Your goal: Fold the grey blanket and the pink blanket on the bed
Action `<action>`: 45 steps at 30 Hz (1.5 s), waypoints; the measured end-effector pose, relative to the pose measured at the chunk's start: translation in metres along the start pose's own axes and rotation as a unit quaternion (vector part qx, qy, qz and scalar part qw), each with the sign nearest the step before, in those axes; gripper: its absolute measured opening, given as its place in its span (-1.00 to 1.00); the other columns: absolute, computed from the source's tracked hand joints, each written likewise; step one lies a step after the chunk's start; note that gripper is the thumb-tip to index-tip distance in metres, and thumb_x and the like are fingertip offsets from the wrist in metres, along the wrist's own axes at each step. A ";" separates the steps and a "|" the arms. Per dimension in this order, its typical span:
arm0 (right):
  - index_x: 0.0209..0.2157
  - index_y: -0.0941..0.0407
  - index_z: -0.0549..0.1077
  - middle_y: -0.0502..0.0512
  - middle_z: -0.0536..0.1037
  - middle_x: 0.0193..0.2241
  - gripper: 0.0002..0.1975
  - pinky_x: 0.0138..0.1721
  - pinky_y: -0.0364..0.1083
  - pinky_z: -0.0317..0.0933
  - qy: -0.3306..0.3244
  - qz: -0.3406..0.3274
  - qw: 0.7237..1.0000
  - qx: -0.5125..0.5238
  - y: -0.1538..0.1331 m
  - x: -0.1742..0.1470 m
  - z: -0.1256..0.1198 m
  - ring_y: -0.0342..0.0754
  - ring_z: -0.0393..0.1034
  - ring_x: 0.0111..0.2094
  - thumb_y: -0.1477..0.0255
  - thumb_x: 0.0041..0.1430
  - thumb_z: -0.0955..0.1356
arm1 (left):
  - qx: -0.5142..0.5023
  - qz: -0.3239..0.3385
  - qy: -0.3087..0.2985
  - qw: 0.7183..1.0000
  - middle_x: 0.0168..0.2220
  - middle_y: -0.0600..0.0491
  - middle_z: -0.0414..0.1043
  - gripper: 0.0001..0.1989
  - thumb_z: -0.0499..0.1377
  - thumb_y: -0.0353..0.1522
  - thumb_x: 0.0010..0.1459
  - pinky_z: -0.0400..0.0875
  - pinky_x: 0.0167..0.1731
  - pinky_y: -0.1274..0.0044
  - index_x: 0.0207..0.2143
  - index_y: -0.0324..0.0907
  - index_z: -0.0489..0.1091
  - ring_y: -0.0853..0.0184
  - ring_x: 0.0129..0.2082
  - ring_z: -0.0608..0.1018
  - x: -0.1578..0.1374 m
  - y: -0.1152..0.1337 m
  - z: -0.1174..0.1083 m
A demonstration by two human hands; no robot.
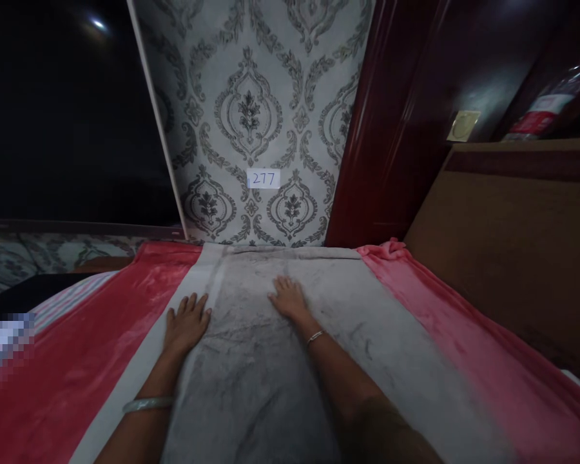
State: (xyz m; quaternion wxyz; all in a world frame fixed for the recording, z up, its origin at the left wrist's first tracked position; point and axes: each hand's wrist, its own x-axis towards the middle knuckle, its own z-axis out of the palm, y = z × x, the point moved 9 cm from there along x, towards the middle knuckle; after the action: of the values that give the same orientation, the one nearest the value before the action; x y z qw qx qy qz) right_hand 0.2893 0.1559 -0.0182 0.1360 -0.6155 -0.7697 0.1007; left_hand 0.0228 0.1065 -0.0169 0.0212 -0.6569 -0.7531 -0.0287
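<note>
A grey plush blanket (261, 354) lies spread over a red plush cover (116, 335), with a lengthwise fold along its left part. My left hand (187, 324) rests flat on the blanket's left side, fingers spread, beside the folded edge. Farther in, my right hand (289, 298) lies palm down near the middle of the blanket, its fingers stretched out and slightly blurred. Neither hand grips anything. Faint creases and darker smudged patches of pile show on the grey surface around both hands.
Patterned wallpaper with a paper label (263, 178) reading 277 rises behind the far edge. A large dark screen (67, 116) stands at left. On the right are a dark red wooden post (367, 142), a brown panel (507, 245) and a plastic bottle (546, 113).
</note>
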 end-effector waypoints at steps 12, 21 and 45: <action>0.40 0.16 -0.01 0.17 -0.09 0.42 -0.36 0.29 0.24 -0.14 0.008 0.346 0.929 -0.134 0.309 -0.133 -0.080 0.13 -0.18 0.40 0.20 0.39 -0.01 | -0.021 0.007 0.025 0.999 0.40 -0.11 -0.02 -0.41 -0.22 -0.22 0.33 0.00 0.26 0.02 0.36 -0.12 0.07 0.05 0.38 0.07 0.005 -0.003 -0.002; 0.36 0.24 0.06 0.31 -0.05 0.40 -0.39 0.27 0.22 -0.07 0.091 0.240 0.957 -0.131 0.194 -0.067 -0.085 0.15 -0.16 0.39 0.41 0.31 0.12 | -0.004 -0.001 0.001 1.000 0.38 -0.14 0.06 -0.42 -0.15 -0.23 0.30 0.10 0.19 0.02 0.33 -0.12 0.14 0.00 0.35 0.14 0.006 0.001 -0.007; 0.34 0.01 0.17 0.08 0.11 0.36 -0.42 0.33 0.13 -0.21 0.031 0.025 0.998 -0.056 0.054 0.089 -0.012 0.11 -0.09 0.38 0.13 0.40 0.06 | 0.006 0.017 -0.019 1.000 0.43 0.00 -0.14 -0.41 -0.21 -0.22 0.34 -0.06 0.27 -0.01 0.38 -0.09 0.01 0.03 0.41 -0.03 0.062 0.024 0.011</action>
State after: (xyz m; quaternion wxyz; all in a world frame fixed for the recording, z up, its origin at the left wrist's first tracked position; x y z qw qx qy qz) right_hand 0.3250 0.2548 -0.0170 0.1225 -0.6438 -0.7541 0.0422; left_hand 0.0385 0.1721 -0.0235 0.0112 -0.6702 -0.7420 -0.0109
